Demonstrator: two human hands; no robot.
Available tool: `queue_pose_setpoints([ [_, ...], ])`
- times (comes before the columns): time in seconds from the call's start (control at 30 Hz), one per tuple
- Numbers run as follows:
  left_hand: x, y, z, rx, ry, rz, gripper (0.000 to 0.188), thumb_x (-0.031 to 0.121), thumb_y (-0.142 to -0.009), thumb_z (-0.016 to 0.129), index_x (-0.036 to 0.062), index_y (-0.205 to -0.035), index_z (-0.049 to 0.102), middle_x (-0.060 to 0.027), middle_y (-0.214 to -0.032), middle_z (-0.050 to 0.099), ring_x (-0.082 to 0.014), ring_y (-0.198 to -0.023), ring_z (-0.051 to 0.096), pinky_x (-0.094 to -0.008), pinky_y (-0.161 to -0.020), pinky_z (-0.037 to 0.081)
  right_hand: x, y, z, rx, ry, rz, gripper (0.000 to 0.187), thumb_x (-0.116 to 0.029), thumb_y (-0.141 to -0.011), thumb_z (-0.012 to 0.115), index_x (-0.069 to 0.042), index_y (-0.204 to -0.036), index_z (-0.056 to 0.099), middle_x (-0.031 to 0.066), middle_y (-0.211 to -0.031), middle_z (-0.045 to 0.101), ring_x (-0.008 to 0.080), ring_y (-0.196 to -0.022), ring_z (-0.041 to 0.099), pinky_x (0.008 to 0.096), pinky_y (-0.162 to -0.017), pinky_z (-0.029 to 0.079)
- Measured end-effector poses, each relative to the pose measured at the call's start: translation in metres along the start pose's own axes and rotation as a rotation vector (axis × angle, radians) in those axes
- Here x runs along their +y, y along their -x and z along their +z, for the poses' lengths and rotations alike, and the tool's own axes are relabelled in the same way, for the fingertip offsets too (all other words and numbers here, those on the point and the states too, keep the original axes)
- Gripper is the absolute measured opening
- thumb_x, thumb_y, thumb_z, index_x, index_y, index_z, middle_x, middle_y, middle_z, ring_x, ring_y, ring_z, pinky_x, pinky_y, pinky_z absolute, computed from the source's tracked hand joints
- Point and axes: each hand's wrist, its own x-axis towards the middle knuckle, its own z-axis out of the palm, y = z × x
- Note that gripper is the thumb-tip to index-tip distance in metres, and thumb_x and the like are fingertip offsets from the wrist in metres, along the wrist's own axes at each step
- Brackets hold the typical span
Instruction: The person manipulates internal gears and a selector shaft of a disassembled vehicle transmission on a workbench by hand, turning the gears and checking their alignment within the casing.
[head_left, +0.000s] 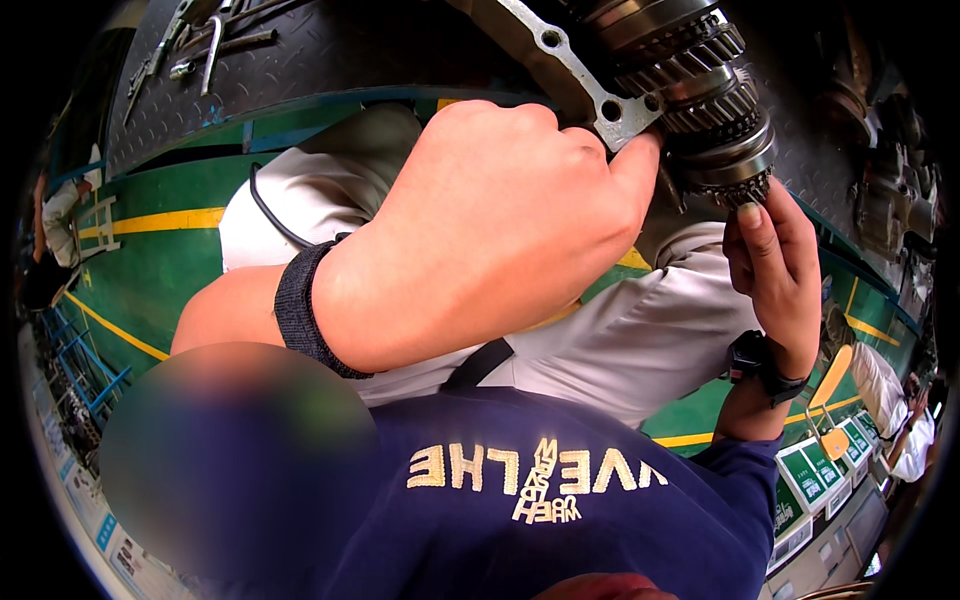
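Observation:
My left hand (500, 200), with a black band at the wrist, is closed, knuckles up, against the corner of a grey metal housing flange (570, 75) with bolt holes. Its fingertips are hidden, so what they grip cannot be made out. Beside the flange runs a gear shaft (700, 95) stacked with toothed gears and rings. At the shaft's near end my right hand (785, 255), wearing a dark watch, pinches the smallest gear (735, 190) between thumb and fingers.
A dark tread-plate bench (330, 55) spans the top, with wrenches and hex keys (215, 50) at its left. More metal parts (890, 190) lie at the right. A yellow stool (832, 390) and people in pale clothes stand farther off on the green floor (160, 260).

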Motion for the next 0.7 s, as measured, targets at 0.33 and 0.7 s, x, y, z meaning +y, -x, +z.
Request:
queue_pose_setpoints([
  [0.33,-0.003,-0.002,0.0,0.007,-0.035,0.009,0.049,0.032,-0.081,0.082,0.0106,-0.122,0.068,-0.0015,-0.067,0.063,-0.0214,-0.065,0.064,-0.0334,-0.057,0.049,0.002,-0.009,-0.02,-0.238,-0.394,0.242,0.04,-0.038,-0.111,0.053,0.002,-0.111,0.059,-0.0026,-0.068,0.042,0.0021,-0.052,0.03,0.0215,-0.043,0.02],
  [0.7,-0.001,-0.002,0.0,0.015,-0.063,-0.021,0.047,0.035,-0.083,0.079,0.0155,-0.124,0.067,-0.001,-0.063,0.056,-0.0237,-0.062,0.061,-0.0392,-0.054,0.047,0.0,-0.01,-0.017,-0.296,-0.436,0.271,0.04,-0.037,-0.112,0.052,0.002,-0.112,0.061,-0.0026,-0.067,0.042,0.0028,-0.05,0.03,0.0219,-0.043,0.02],
])
